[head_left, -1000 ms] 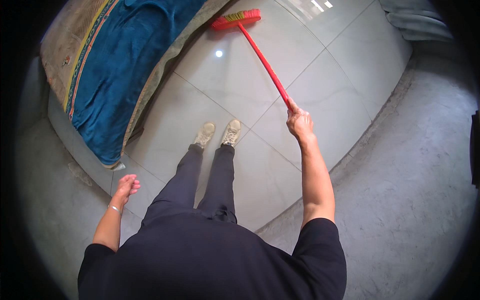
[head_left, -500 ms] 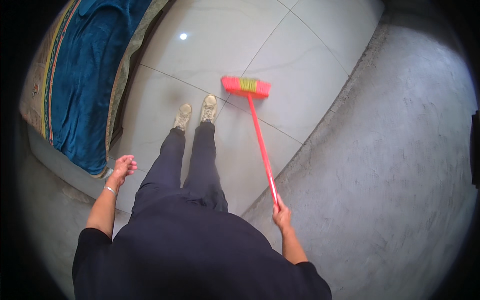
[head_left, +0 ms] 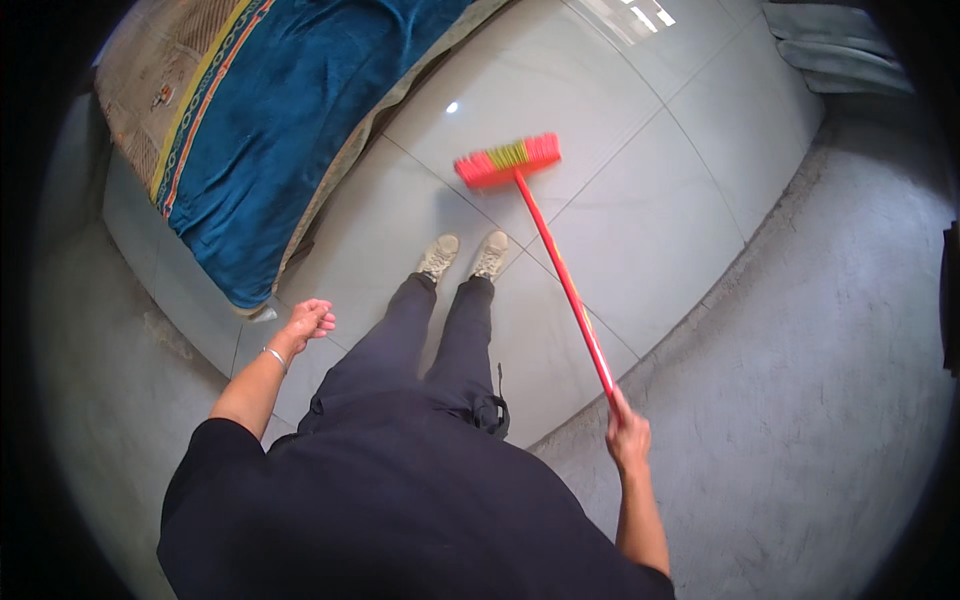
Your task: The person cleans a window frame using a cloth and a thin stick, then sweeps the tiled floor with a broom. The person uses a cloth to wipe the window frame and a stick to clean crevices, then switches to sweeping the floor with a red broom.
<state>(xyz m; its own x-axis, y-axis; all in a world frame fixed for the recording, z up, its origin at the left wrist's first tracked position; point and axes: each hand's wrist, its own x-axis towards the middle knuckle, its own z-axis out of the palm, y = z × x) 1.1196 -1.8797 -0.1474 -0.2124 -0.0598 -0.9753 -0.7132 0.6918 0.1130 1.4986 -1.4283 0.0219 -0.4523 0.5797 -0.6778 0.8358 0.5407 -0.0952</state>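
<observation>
A broom (head_left: pixel 566 277) with a red stick slants away from me. My right hand (head_left: pixel 628 436) is wrapped round the top end of its stick. Its broom head (head_left: pixel 508 160), pink-red bristles with a yellow-green band in the middle, is beyond my shoes; whether the bristles touch the floor I cannot tell. My left hand (head_left: pixel 309 322) hangs free at my left side, fingers loosely bent and nothing in them. It is nearest to the lower corner of a blue cover (head_left: pixel 290 140).
The blue cover, with a yellow and orange border, drapes over a bed-like piece of furniture on the left. My light shoes (head_left: pixel 464 257) stand on pale floor tiles (head_left: pixel 640 210). Rough grey concrete (head_left: pixel 790 380) borders them on the right. Grey folded-looking shapes (head_left: pixel 838 50) are at the far right.
My view has turned, so the blue cover and my shoes appear further right. The broom head has swung left relative to my shoes and its tilt has changed. My right hand keeps its hold.
</observation>
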